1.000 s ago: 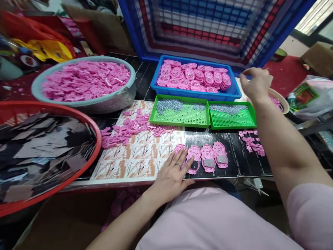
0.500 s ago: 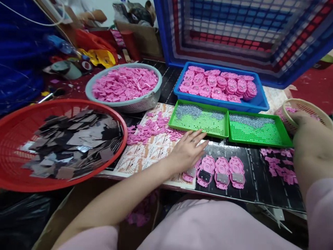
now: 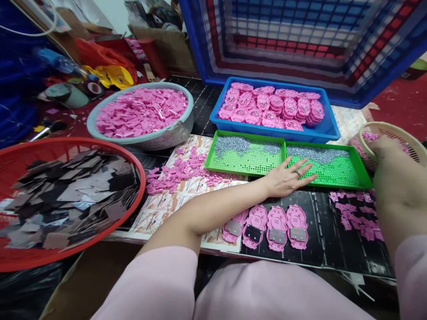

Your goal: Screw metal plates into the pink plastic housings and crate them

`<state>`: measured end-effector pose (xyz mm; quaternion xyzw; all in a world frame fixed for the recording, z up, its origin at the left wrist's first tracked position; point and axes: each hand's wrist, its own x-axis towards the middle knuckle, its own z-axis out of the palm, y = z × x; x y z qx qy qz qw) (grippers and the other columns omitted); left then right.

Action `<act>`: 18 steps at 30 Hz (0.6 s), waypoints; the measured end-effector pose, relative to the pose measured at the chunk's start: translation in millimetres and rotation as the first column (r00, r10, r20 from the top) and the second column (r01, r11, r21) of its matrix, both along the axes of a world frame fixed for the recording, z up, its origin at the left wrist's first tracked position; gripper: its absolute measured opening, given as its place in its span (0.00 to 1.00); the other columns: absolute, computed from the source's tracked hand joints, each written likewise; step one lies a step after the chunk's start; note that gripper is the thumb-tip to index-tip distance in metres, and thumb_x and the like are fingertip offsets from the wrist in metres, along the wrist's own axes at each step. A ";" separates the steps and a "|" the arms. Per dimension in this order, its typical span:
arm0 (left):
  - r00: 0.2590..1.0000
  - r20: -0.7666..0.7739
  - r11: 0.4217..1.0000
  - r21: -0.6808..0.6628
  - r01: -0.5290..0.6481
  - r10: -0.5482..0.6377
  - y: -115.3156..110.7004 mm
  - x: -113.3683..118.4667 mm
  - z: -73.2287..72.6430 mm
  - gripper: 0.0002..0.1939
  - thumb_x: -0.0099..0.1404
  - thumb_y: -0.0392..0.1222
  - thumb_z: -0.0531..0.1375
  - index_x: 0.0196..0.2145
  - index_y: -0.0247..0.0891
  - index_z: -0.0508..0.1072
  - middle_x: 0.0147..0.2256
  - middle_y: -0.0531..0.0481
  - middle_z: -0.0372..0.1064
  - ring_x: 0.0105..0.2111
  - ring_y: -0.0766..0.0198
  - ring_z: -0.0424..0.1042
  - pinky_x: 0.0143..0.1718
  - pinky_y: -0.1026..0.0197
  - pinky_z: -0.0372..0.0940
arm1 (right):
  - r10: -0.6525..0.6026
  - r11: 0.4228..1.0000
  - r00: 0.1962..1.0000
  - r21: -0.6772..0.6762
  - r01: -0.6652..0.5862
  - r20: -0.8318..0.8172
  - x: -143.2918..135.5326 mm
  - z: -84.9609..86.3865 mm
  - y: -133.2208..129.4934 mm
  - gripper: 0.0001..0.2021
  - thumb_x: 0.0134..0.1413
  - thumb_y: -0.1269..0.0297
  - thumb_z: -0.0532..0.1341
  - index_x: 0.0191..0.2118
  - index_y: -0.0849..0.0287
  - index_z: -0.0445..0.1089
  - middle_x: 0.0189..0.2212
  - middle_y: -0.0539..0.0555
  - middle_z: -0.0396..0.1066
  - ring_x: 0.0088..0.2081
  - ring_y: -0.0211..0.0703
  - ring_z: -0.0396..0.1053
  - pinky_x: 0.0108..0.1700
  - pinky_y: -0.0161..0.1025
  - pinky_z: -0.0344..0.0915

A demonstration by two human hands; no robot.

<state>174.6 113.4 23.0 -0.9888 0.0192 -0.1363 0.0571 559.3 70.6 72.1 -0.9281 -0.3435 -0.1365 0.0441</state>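
Note:
My left hand (image 3: 289,177) is spread palm down over the near edge of the right green tray (image 3: 347,175), with nothing in it. Below it lie several pink shells (image 3: 276,226) in a row, bearing grey or black plates. My right hand (image 3: 392,164) is at the cream basket (image 3: 413,138) on the right, which contains pink parts; its fingertips are hidden and blurred. Beside it, small pink pieces (image 3: 356,213) lie on the black surface. The left green tray (image 3: 245,166) and its neighbour hold small silvery pieces.
A blue tray (image 3: 273,130) of stacked pink shells stands behind the green trays, before a large blue crate (image 3: 200,53). To the left are a grey-blue basin (image 3: 140,141) of pink parts and a red basket (image 3: 142,178) of flat plates.
My left hand has moved right, from beside the left green tray to the right one. My right hand stays at the cream basket. The view has shifted slightly.

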 end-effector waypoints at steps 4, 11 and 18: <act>0.998 -0.050 0.999 0.027 0.040 -0.039 1.6 4.1 2.0 0.24 0.72 0.32 0.45 0.63 0.37 0.59 0.63 0.37 0.55 0.65 0.50 0.53 0.61 0.48 0.53 | -0.236 0.965 0.966 -0.140 0.220 -0.110 7.8 -4.7 -1.6 0.37 0.45 0.40 0.62 0.42 0.80 0.75 0.35 0.81 0.71 0.29 0.51 0.71 0.28 0.48 0.53; 0.995 -0.081 0.996 0.060 0.061 -0.056 4.9 8.8 1.7 0.23 0.71 0.32 0.47 0.62 0.35 0.60 0.55 0.36 0.67 0.58 0.56 0.65 0.58 0.54 0.58 | -0.247 0.960 0.955 -0.178 0.217 -0.166 1.5 3.5 -3.3 0.30 0.53 0.53 0.63 0.52 0.78 0.71 0.43 0.85 0.69 0.45 0.68 0.71 0.34 0.53 0.57; 0.990 0.043 0.989 -0.059 0.139 -0.137 8.6 -5.0 9.7 0.22 0.70 0.31 0.49 0.60 0.38 0.63 0.61 0.41 0.61 0.62 0.58 0.59 0.62 0.52 0.55 | -0.027 0.999 1.000 0.023 0.027 0.007 -17.9 17.2 -7.3 0.14 0.59 0.59 0.60 0.45 0.62 0.73 0.45 0.66 0.71 0.45 0.45 0.71 0.43 0.41 0.68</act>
